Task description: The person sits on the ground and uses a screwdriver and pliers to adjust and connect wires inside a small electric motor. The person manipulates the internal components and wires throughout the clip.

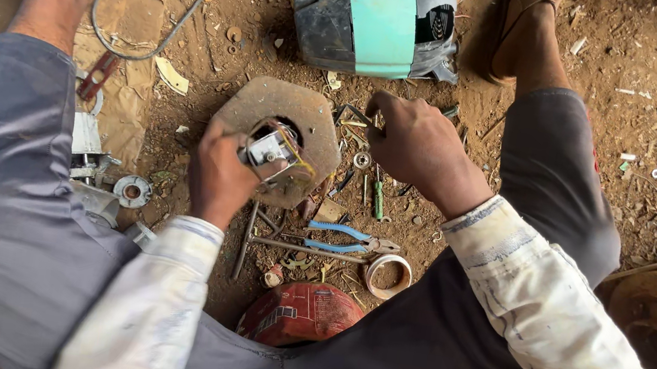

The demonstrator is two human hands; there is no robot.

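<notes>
Your left hand (221,177) grips the small wired part (272,146) over the rusty plate (288,109) on the ground, your right hand (413,141) pinches a thin metal piece (353,115); hold the part steady

Head camera, straight down, close overhead

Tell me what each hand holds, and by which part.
Left hand grips a small grey metal part by its lower side. Right hand pinches something small; cannot tell what.
</notes>
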